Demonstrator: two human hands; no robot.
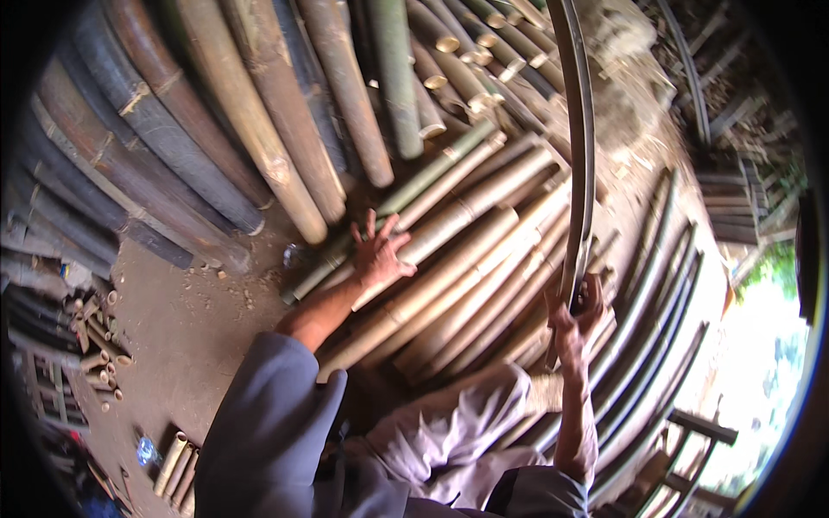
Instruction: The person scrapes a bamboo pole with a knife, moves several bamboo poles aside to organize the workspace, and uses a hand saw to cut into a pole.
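Note:
My left hand (380, 257) reaches over a pile of cut bamboo poles (484, 220), its fingers spread. It appears to rest on the upper poles, close to a green bamboo pole (440, 164). A long, narrow dark strip (579, 155) with a pale edge, perhaps split bamboo, rises from my right hand (574, 321) past the top of the view. The fingers of that hand are closed around its lower part. Below the pile my bent leg (466, 406) shows in light trousers, covering some pole ends.
Thick dark and brown bamboo poles (190, 129) lean at the upper left. More cut poles (466, 60) are stacked at the back. Long poles (656, 285) lie on the right. Short bamboo pieces (99, 363) and a clear plastic bottle (147, 451) lie on the dirt floor (181, 319).

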